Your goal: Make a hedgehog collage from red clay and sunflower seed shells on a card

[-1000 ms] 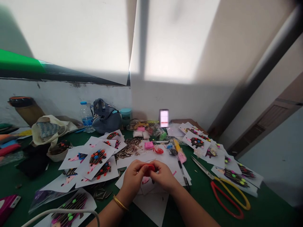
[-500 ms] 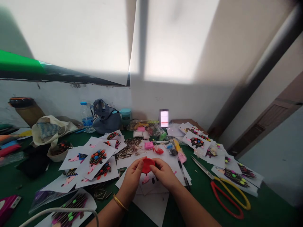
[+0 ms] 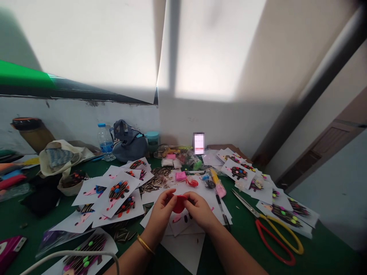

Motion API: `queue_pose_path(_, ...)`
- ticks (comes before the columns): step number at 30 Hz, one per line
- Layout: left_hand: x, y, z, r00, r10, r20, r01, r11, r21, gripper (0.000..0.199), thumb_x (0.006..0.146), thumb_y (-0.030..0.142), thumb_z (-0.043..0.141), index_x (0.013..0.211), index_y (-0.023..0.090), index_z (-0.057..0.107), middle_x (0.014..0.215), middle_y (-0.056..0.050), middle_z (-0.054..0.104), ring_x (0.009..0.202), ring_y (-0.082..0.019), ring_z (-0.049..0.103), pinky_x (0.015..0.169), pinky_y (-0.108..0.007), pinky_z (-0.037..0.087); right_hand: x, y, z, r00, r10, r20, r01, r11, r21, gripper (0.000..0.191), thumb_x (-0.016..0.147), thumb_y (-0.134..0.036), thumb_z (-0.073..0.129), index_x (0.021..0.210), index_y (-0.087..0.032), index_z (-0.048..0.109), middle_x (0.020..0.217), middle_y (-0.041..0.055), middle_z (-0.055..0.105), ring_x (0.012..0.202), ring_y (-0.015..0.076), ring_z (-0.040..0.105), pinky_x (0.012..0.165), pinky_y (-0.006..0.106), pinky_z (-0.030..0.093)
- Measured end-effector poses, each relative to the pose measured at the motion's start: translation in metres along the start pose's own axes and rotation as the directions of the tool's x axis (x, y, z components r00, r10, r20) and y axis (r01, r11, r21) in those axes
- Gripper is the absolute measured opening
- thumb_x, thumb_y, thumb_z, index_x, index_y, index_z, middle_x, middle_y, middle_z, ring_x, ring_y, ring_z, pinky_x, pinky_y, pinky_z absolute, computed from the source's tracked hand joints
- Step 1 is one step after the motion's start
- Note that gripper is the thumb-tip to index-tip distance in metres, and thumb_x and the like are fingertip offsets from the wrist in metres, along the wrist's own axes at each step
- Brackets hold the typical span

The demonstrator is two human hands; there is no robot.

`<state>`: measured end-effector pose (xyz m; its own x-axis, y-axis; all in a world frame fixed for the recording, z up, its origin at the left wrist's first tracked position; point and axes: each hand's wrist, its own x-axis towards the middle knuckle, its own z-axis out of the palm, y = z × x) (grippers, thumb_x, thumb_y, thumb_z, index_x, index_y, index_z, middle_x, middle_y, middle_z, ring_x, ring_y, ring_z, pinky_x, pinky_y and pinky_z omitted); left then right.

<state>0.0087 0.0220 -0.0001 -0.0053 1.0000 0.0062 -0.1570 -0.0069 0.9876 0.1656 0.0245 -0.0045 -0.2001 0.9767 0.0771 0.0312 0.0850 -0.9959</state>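
Note:
A flattened piece of red clay point(image 3: 179, 204) is held up between both hands at the centre front. My left hand point(image 3: 163, 209) pinches its left edge, thumb in front. On the other side my right hand point(image 3: 198, 210) grips its right edge in the same way. Under the hands lies a white paper point(image 3: 183, 228) with a pink clay shape and small dark ovals on it, partly hidden by the hands. Behind them on the paper are a pink clay block point(image 3: 180, 176) and a bag of red clay point(image 3: 192, 183).
Scissors point(image 3: 259, 215) and a black pen point(image 3: 222, 208) lie to the right. Papers with seed-and-clay pictures point(image 3: 119, 191) spread on the left, more point(image 3: 286, 215) on the right. Seeds point(image 3: 155, 179) are heaped behind the left hand. A phone point(image 3: 198, 143) leans against the wall.
The red clay piece has tilted and looks smaller between the fingers. Both hands have shifted slightly, with the fingertips nearer the top of the piece.

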Motion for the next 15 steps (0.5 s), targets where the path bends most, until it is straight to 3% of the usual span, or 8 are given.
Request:
queue_pose_path(2,0.0000,0.0004,0.0007,1.000,-0.004,0.022,0.004,1.000,0.018,0.049,0.073,0.046,0.072,0.113,0.019,0.066,0.094,-0.007,0.068,0.083,-0.021,0.064,0.074,-0.032,0.051,-0.0002,0.0006,0.0006,1.000,-0.005,0.004,0.005,1.000,-0.027,0.025,0.087,-0.041,0.058,0.089,-0.017,0.064,0.083,0.0040,0.068,0.077,0.0186,0.062,0.071,0.030,0.048)
queue_pose_path(5,0.0012,-0.0006,-0.0005,0.999,0.001,0.043,-0.005,0.995,0.097,0.034,0.071,0.045,0.074,0.089,0.015,0.073,0.085,-0.008,0.070,0.080,-0.021,0.063,0.074,-0.032,0.050,-0.0005,-0.0013,0.0013,1.000,-0.005,0.001,0.005,0.997,-0.078,0.025,0.086,-0.041,0.059,0.091,-0.017,0.065,0.084,0.0041,0.067,0.077,0.0183,0.062,0.070,0.029,0.048)
queue_pose_path(7,0.0012,-0.0013,-0.0007,0.999,-0.015,0.031,0.013,0.998,0.059,0.032,0.073,0.045,0.072,0.081,0.014,0.072,0.080,-0.007,0.070,0.077,-0.020,0.062,0.074,-0.031,0.049,-0.0002,-0.0026,0.0011,1.000,0.001,-0.004,-0.001,0.999,-0.037,0.027,0.084,-0.042,0.060,0.094,-0.017,0.065,0.085,0.0038,0.067,0.078,0.0184,0.062,0.069,0.029,0.048)
queue_pose_path(11,-0.0024,0.0009,0.0018,0.994,-0.093,0.061,0.099,0.989,-0.108,0.046,0.078,0.049,0.066,0.113,0.019,0.065,0.094,-0.007,0.071,0.079,-0.020,0.065,0.066,-0.030,0.051,0.0001,-0.0028,0.0007,0.999,0.033,-0.004,-0.033,0.999,-0.036,0.028,0.079,-0.041,0.067,0.094,-0.017,0.066,0.085,0.0036,0.067,0.077,0.0188,0.062,0.068,0.029,0.048)
queue_pose_path(13,-0.0035,0.0028,0.0019,0.995,-0.065,0.082,0.068,0.997,-0.030,0.046,0.076,0.048,0.069,0.112,0.019,0.066,0.093,-0.008,0.071,0.079,-0.021,0.066,0.065,-0.030,0.052,-0.0006,-0.0034,0.0014,1.000,0.018,-0.013,-0.019,0.991,-0.133,0.023,0.080,-0.038,0.066,0.091,-0.017,0.068,0.084,0.0039,0.068,0.078,0.0191,0.062,0.069,0.029,0.048)
queue_pose_path(15,-0.0031,0.0036,0.0007,0.997,0.001,0.077,-0.010,0.994,0.111,0.035,0.072,0.046,0.073,0.091,0.016,0.072,0.083,-0.008,0.071,0.077,-0.022,0.065,0.068,-0.031,0.051,-0.0016,-0.0051,0.0022,1.000,-0.006,-0.009,0.004,0.978,-0.208,0.019,0.080,-0.034,0.065,0.088,-0.018,0.070,0.085,0.0040,0.068,0.079,0.0192,0.062,0.071,0.029,0.048)
